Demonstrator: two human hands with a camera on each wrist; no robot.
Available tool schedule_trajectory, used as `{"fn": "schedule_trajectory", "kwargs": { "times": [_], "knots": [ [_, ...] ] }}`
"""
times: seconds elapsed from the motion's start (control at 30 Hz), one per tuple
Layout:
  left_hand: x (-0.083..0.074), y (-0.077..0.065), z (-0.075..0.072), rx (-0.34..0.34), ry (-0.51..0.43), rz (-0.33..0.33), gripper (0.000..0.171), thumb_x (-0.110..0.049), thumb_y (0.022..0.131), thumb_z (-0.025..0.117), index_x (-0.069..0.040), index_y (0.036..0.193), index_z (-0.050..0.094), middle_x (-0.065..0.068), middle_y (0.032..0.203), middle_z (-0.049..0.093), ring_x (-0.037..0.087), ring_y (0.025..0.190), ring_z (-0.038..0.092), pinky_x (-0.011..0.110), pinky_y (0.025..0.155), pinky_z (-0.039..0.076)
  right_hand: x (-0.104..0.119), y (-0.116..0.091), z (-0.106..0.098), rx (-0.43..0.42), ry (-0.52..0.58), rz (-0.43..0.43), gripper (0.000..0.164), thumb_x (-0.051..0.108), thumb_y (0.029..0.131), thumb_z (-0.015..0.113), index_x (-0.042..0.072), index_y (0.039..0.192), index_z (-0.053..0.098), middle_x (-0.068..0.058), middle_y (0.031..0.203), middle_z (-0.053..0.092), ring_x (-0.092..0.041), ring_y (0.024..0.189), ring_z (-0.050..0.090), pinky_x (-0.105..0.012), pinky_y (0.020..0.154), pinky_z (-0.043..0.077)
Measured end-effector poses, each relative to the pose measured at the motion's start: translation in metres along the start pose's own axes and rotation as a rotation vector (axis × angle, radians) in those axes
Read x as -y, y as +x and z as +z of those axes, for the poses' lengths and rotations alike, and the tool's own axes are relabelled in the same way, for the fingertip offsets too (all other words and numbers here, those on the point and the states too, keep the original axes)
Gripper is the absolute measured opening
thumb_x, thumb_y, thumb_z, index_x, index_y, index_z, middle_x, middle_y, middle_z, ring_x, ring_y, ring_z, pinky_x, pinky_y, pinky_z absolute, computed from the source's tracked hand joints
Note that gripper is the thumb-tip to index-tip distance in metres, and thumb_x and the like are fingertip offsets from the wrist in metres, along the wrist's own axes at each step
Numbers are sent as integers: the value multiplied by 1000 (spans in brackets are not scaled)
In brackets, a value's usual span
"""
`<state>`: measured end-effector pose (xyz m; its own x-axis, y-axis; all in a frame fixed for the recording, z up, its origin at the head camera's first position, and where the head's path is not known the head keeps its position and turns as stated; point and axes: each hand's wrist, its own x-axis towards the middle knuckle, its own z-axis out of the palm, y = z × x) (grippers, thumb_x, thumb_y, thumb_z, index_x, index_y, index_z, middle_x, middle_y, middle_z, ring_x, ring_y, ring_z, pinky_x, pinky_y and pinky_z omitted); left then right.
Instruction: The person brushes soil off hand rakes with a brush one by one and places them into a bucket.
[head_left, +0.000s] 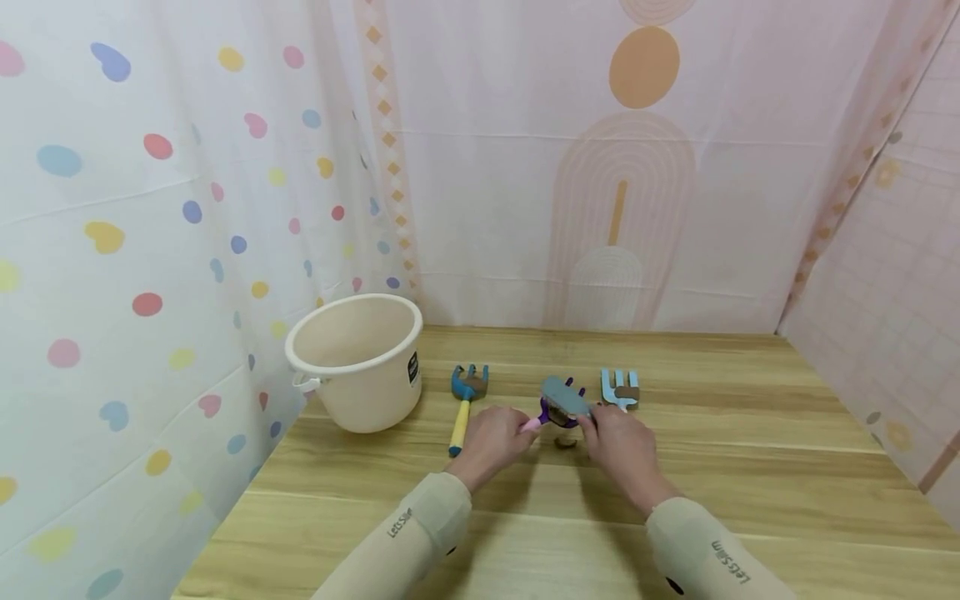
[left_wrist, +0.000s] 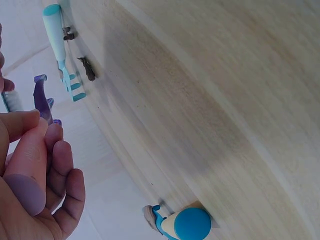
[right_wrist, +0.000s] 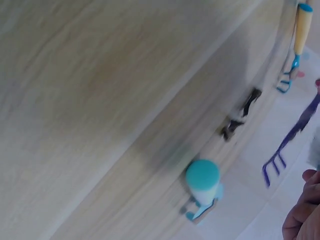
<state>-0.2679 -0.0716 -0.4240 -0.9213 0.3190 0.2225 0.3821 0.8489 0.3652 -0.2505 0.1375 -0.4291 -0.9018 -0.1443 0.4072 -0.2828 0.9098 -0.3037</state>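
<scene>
My left hand (head_left: 491,437) grips the pink handle (left_wrist: 31,155) of a small garden rake with purple tines (left_wrist: 42,97). A brush (head_left: 564,394) with a grey-blue back is held in my right hand (head_left: 621,442), and in the head view it overlaps the purple rake head. Pale bristles (left_wrist: 13,101) show at the left edge of the left wrist view. Something brown shows on the rake head under the brush. Dark brown bits (right_wrist: 251,101) lie on the table below the two hands.
Left of my hands lies a yellow-handled blue hand rake (head_left: 461,425); to the right is a light blue hand fork (head_left: 619,387). Both carry brown clumps. A cream bucket (head_left: 375,392) stands at the table's back left. Patterned curtains (head_left: 480,208) hang around the wooden table (head_left: 750,467).
</scene>
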Motion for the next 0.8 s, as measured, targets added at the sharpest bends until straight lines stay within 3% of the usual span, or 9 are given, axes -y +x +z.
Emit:
{"fn": "schedule_trajectory", "kwargs": {
  "times": [0.13,0.3,0.57,0.8],
  "knots": [
    [-1,0,0,-2,3,4,34,-35,96,63,-19,67,63,-9,50,45,9,48,42,26,46,34,4,0,3,44,-30,9,22,28,97,63,7,93,70,-9,84,69,-24,64,63,-40,51,48],
    [-2,-1,1,-10,7,-11,34,-35,96,63,-19,66,62,-9,49,45,9,47,41,26,44,33,2,1,0,80,-29,64,23,26,97,63,7,86,67,-6,72,62,-19,57,53,-35,47,42],
    [-3,0,-1,-9,-4,-25,33,-34,97,63,-18,67,62,-7,50,44,9,45,40,25,43,32,2,2,-1,79,-48,82,28,28,98,62,2,103,70,-11,81,66,-19,57,53,-34,46,42],
    [-1,0,-1,-4,-24,-32,35,-35,98,61,-19,67,62,-7,50,45,9,45,41,26,44,33,3,1,-1,83,-49,100,30,29,98,62,2,108,70,-12,82,66,-19,56,53,-34,45,42]
  ]
}}
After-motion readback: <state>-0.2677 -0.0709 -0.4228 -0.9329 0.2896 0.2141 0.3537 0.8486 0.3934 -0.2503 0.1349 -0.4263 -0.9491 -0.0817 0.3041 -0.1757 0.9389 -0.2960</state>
